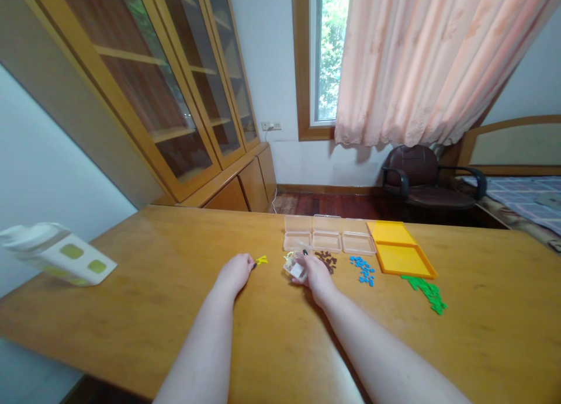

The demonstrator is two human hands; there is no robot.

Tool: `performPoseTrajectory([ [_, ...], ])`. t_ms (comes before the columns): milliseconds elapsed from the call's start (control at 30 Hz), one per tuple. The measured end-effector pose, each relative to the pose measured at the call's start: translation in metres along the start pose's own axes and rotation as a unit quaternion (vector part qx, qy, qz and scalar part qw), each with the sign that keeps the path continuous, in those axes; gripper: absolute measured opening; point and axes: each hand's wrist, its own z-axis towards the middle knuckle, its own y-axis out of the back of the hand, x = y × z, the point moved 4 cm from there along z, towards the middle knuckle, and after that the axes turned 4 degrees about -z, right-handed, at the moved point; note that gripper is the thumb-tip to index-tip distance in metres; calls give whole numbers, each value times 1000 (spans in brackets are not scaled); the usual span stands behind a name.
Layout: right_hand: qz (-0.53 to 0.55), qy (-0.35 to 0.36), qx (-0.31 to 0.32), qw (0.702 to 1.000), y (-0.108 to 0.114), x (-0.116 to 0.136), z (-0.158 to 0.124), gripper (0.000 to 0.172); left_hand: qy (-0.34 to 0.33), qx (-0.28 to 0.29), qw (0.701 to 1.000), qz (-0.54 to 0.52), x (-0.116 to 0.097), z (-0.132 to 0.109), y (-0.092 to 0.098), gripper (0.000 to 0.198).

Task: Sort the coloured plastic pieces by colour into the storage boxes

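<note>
Set close to the far edge of the tabletop (166, 316): a row of three clear boxes (326, 241), lids thrown back, and, just beside on the right, an orange tray (405, 260), likewise opened out. Well apart from the row, near the left edge: a white bottle (72, 255), shown leaning. Measured by eye, widest gap between bottle and left hand (236, 272); narrowest between right hand (319, 278) and brown pieces (326, 261), nearly meeting. Also noted between the two hands: a short stretch of wood.

Found with fingertips drawn together at the yellow pieces (262, 259): left hand. Cannot tell whether pinching any. Found closed around a small box (298, 269), in front of the leftmost clear box: right hand. Seen at the far side of that box: pale pieces (290, 255); cannot tell whether inside or behind. Logged further right: blue pieces (363, 270), then green pieces (427, 294) below the tray.

Surface of smooth, glossy wood, faintly marked. Recorded beyond: glazed cabinet (239, 161) at left, window (331, 59), pink curtain (421, 65), dark chair (416, 176), bed (521, 196) at right, reddish floor (337, 204).
</note>
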Motion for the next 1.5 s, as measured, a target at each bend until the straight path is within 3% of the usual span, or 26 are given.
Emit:
performPoseTrajectory([
  [100,9,-20,-11,1000,-1,0,-2,27,-28,-39,998,-40,-8,-1,3,17],
  [233,-8,-3,12,1000,-4,3,-6,29,-164,-113,968,-153,-50,-16,1,18],
  [333,-18,18,41,999,-6,6,-8,31,-257,-74,945,-188,-82,-30,-9,19],
  [400,-17,18,43,999,-5,6,-8,31,-278,-68,941,-183,-87,-32,-9,22],
  [533,-8,1,15,1000,-3,4,-6,28,-173,-95,975,-102,-54,-21,4,22],
  [667,-3,-12,7,1000,-3,3,-5,25,-22,-24,999,-24,-11,-9,7,14],
  [733,-1,-14,4,1000,-3,3,-5,25,18,-14,1000,-13,-1,-8,5,17],
  [1233,-5,-12,-5,1000,-3,6,-8,19,14,1,1000,-16,-8,1,-15,15],
  [1500,-13,-8,5,1000,-4,4,-5,21,18,22,1000,4,-9,-1,-13,19],
])
